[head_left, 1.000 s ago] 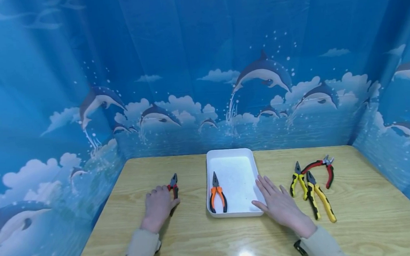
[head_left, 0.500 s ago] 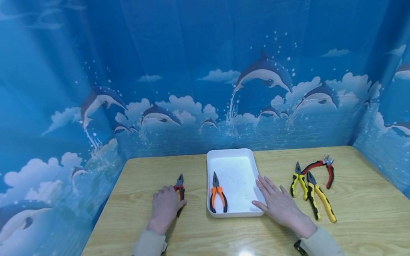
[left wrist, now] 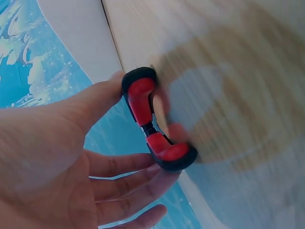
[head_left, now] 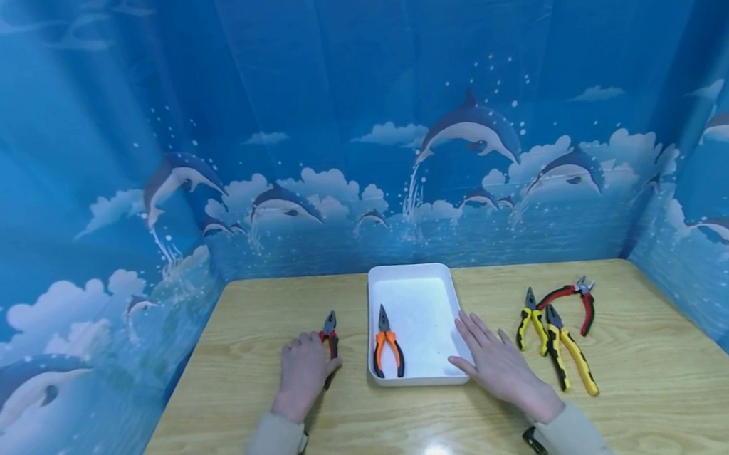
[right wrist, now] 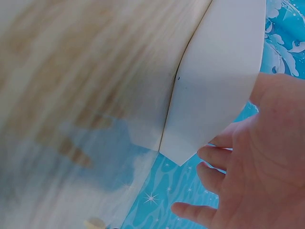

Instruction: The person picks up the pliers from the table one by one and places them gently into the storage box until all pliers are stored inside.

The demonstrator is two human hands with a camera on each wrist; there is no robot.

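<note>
My left hand [head_left: 303,375] grips a pair of red and black pliers [head_left: 330,326] left of the white tray, dark jaws pointing away from me. In the left wrist view, the thumb presses one red-and-black handle [left wrist: 140,93] and the fingers lie along the other. Inside the white tray [head_left: 426,344], along its left side, lie orange and black needle-nose pliers [head_left: 384,336]. My right hand [head_left: 503,368] has its fingers spread, fingertips at the tray's right edge. The right wrist view shows that hand beside the tray's white wall [right wrist: 212,81].
Right of the right hand, yellow and black needle-nose pliers [head_left: 530,314], larger yellow and black pliers [head_left: 581,360] and red and black cutters [head_left: 587,310] lie close together. A blue dolphin-print curtain [head_left: 355,114] rises behind the wooden table [head_left: 355,435].
My left hand has moved to the right with the red and black pliers, closer to the tray. My right hand and the tray have stayed in place.
</note>
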